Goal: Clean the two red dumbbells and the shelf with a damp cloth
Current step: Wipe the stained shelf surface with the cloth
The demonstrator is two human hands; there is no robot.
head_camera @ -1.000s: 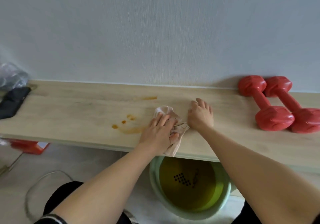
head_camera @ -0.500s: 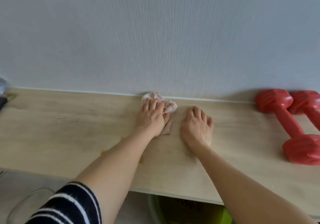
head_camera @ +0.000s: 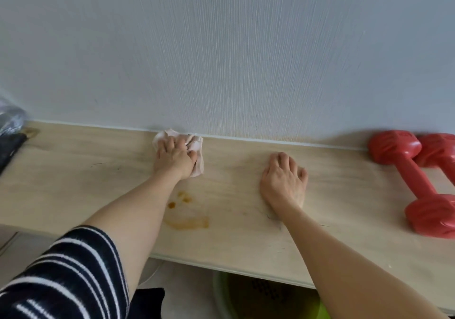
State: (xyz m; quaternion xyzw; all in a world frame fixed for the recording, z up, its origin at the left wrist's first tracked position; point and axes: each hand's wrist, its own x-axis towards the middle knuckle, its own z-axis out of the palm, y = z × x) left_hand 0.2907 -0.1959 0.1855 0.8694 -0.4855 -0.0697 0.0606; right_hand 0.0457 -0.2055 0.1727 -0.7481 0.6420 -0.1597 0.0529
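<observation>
Red plastic dumbbells (head_camera: 416, 183) lie side by side at the right end of a pale wooden shelf (head_camera: 246, 232), their far heads against the grey textured wall (head_camera: 221, 47). At the shelf's back edge the left hand (head_camera: 173, 158) presses a crumpled pinkish damp cloth (head_camera: 195, 146) against the wall joint, fingers curled over the fabric. The right hand (head_camera: 283, 183) rests palm-down on bare wood nearby, fingers loosely spread, holding nothing. Orange-brown stains (head_camera: 187, 222) mark the shelf nearer its front edge. A green basin (head_camera: 221, 299) sits on the floor beneath the shelf.
</observation>
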